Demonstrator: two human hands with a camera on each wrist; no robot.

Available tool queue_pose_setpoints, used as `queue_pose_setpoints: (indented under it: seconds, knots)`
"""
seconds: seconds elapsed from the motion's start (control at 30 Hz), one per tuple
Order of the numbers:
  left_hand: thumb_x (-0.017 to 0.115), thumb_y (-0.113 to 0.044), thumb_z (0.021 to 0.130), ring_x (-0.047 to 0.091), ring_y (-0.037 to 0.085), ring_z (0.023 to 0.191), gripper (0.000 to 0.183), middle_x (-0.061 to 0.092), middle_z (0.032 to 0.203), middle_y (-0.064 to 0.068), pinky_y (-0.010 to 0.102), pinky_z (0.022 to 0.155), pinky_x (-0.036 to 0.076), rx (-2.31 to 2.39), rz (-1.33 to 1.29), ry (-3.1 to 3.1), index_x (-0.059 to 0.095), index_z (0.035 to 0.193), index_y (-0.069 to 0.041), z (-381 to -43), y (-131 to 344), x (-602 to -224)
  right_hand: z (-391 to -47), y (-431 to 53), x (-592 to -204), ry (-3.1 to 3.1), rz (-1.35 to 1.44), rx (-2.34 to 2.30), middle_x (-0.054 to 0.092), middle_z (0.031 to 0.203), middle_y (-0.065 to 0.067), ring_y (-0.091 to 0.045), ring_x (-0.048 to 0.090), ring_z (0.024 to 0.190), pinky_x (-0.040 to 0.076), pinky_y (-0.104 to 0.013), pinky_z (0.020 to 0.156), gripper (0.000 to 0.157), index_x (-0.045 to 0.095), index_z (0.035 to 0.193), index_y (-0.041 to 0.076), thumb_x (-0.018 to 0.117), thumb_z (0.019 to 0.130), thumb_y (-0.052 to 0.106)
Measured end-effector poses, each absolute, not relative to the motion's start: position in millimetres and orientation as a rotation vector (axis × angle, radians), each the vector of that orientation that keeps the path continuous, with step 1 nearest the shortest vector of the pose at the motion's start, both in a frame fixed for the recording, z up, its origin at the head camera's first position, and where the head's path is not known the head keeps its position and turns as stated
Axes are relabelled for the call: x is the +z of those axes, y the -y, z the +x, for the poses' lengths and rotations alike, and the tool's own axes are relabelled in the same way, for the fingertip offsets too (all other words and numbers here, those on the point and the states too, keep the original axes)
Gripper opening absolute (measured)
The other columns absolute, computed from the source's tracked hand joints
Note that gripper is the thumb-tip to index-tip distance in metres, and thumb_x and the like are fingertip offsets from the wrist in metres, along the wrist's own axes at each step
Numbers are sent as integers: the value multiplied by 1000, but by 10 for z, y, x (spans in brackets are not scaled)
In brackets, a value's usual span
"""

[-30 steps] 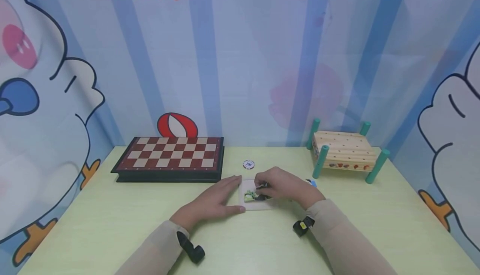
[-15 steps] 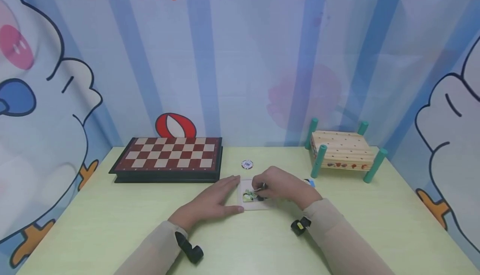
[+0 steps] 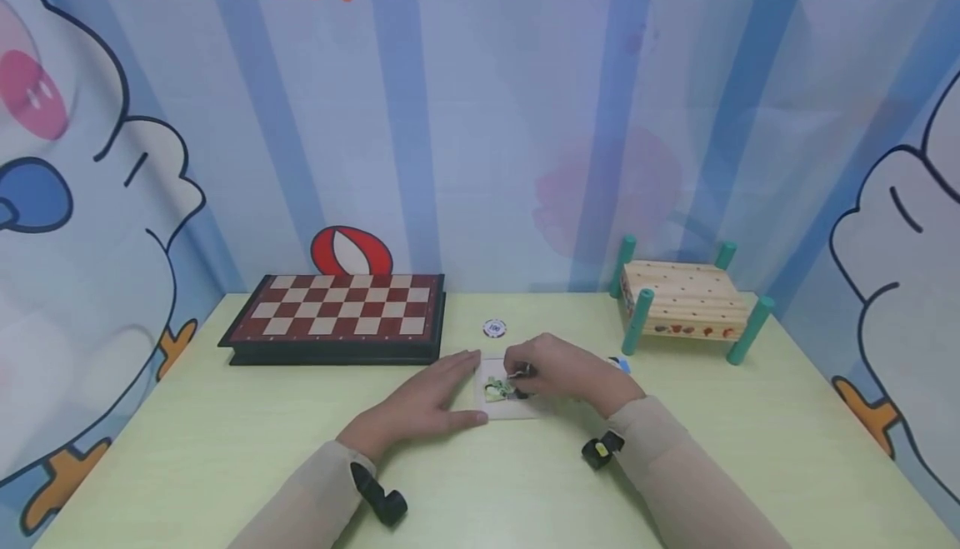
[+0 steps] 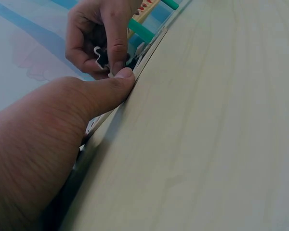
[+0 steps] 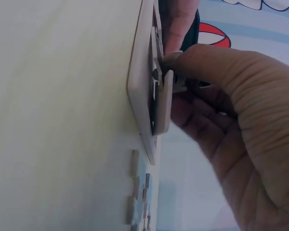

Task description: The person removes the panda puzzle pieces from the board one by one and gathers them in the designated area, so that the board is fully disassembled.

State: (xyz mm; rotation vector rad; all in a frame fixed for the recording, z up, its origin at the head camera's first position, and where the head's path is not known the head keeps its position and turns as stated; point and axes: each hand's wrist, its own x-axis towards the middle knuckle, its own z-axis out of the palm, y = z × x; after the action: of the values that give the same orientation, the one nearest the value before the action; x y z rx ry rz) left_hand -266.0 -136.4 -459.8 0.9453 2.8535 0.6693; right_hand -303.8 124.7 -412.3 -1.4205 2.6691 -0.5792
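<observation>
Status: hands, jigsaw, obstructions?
Left-hand grip: open, thumb against jigsaw board. Right-hand grip: pinching jigsaw piece over the board. Blue pieces alongside, poker chip beyond; neither looks obstructive.

There is one puzzle board (image 3: 513, 412), one chessboard (image 3: 337, 309), one chip (image 3: 494, 328), one wooden bench (image 3: 686, 301) and four green posts (image 3: 638, 321).

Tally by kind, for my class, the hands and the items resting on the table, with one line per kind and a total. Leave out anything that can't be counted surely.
Hands (left hand, right hand): 2
Chessboard: 1
Poker chip: 1
Wooden toy bench: 1
Puzzle board: 1
Total: 6
Jigsaw pieces are partly hidden, so left out.
</observation>
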Motion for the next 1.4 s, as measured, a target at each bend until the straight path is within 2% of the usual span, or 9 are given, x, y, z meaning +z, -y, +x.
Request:
queue_pose_setpoints:
  seconds: [0.27,0.57,0.7,0.8,1.07,1.27,1.4]
  knots:
    - [52,-74,89,20,22,152,97,25,166,4,43,122,23,652,966,-2866,24,161,-16,-2681,1379,-4641,-3084,-1274,-4209,-2689,-1312,-550,62,94,12,-4,57,82,54,-27,76,6,70,101,19,68,98,25]
    - [50,-77,88,19,20,152,99,24,166,2,42,122,23,639,955,-2874,24,161,-17,-2700,1383,-4667,-3097,-1266,-4221,-2674,-1408,-578,59,82,13,-4,54,72,50,-25,68,8,66,93,18,63,101,18]
    - [50,-77,88,19,20,152,99,24,166,2,42,122,23,634,951,-2878,24,161,-17,-2701,1380,-4666,-3096,-1272,-4223,-2739,-1352,-563,58,77,16,-3,53,67,49,-24,64,9,63,92,22,64,101,24]
    - [50,-77,88,20,22,152,99,24,166,2,43,122,23,632,953,-2878,24,161,-17,-2701,1379,-4664,-3089,-1283,-4216,-2794,-1327,-568,62,81,17,-1,56,70,50,-24,64,7,62,95,24,66,100,28]
    - [51,-76,88,19,22,153,98,24,166,2,43,122,22,634,943,-2872,24,161,-17,-2689,1372,-4642,-3046,-1294,-4123,-2954,-1540,-606,66,94,9,-7,63,86,56,-27,74,10,67,97,20,75,93,15]
    - [51,-76,88,19,22,153,97,24,166,2,43,122,22,640,937,-2866,24,161,-17,-2678,1376,-4629,-3050,-1297,-4094,-2794,-1607,-575,69,91,7,-6,63,82,56,-25,73,8,72,91,16,78,89,11]
    - [51,-75,89,19,22,153,97,23,166,1,43,122,23,644,933,-2858,24,161,-17,-2677,1374,-4624,-3055,-1292,-4103,-2723,-1586,-553,68,85,11,-2,61,77,55,-23,71,8,73,86,18,78,89,13]
